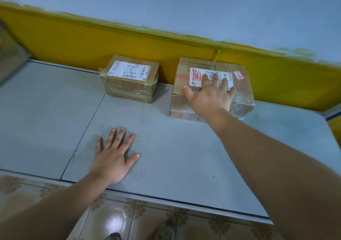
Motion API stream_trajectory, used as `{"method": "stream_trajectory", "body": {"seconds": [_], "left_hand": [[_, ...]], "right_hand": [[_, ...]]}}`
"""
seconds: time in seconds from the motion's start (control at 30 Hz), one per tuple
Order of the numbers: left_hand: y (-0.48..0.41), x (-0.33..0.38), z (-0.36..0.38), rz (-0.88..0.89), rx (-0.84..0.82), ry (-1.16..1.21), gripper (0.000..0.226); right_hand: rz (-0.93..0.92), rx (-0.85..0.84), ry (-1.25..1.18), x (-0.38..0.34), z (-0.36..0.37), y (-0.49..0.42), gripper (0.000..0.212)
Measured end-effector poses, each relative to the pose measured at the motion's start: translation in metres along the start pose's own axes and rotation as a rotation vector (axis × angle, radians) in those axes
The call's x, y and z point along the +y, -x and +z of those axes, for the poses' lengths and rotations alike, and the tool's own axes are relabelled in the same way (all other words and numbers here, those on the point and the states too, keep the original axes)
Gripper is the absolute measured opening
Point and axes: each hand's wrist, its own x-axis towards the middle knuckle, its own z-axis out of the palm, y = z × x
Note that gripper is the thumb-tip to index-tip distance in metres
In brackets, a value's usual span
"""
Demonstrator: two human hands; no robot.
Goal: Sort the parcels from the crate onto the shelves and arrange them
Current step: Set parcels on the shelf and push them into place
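Head cam: two parcels sat at the back of the grey shelf (46, 110), R hand (210, 96) on the bigger one.

The bigger parcel (243, 96), a taped cardboard box w/ a white label (197, 73) and a small red-edged sticker (239, 75) on top, stood at the shelf's rear against the yellow back panel (92, 42). The R hand lay flat on its top, fingers straight and spread over the label, thumb out to the left, not curled round anything. The smaller parcel (130, 79), also taped and labelled, stood to its left, near but apart, likewise at the back. The L hand (114, 158) rested palm-down on bare shelf nearer the front edge, fingers spread, holding nothing. Patterned floor tiles (114, 219) showed below the shelf edge.
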Motion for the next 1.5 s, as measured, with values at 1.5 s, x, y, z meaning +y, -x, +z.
{"method": "stream_trajectory", "body": {"seconds": [1.5], "left_hand": [[0.427,-0.537,-0.143,-0.688,0.268,0.455,0.065]], "right_hand": [[-1.206,-0.111,-0.022,-0.665,-0.097,0.401,0.064]]}}
